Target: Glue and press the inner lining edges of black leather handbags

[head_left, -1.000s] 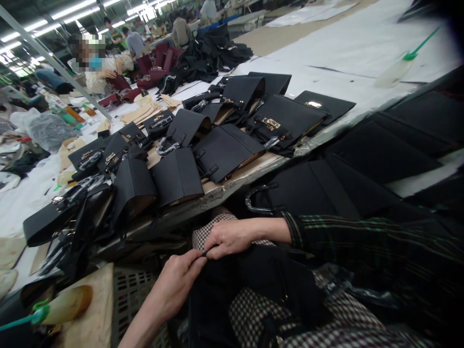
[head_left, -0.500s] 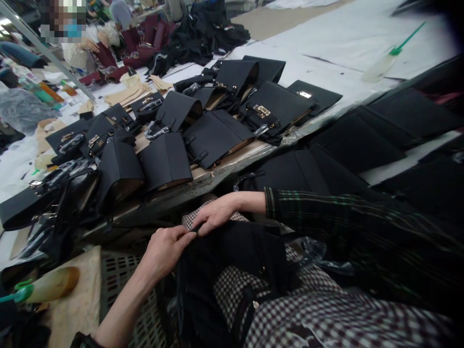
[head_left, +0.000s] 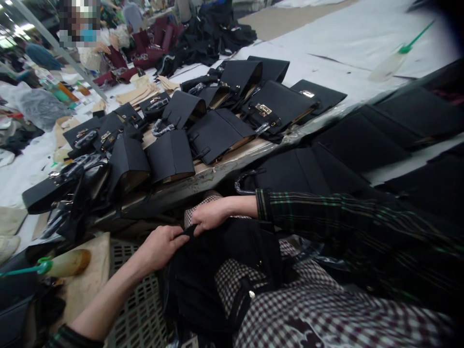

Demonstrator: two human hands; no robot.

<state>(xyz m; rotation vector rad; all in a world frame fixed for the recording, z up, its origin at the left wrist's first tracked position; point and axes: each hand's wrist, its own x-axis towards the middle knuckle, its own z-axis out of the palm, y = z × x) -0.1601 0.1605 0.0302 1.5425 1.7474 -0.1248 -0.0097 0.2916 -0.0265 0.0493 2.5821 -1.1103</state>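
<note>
A black bag (head_left: 232, 246) rests across a lap covered in checkered cloth (head_left: 290, 309). At its far left edge, my left hand (head_left: 163, 245) pinches the black material between thumb and fingers. Just to the right, my right hand (head_left: 209, 214) is closed on the same edge, its fingertips close to those of the left. The bag's black fabric hangs down between the lap and a plastic crate. Some clear wrap (head_left: 315, 251) lies by the bag's right side.
Several black bags (head_left: 170, 154) with gold clasps cover the white table ahead; more black bags (head_left: 297, 169) lie at right. Glue bottles stand on a board (head_left: 97, 261) at lower left and lie on the table (head_left: 387, 65). A crate (head_left: 141, 309) is below. A person (head_left: 81, 24) is far left.
Both hands still hold the bag's edge; the left has shifted slightly left and the fingertips are a little farther apart. The view has shifted, moving the table scene slightly right.
</note>
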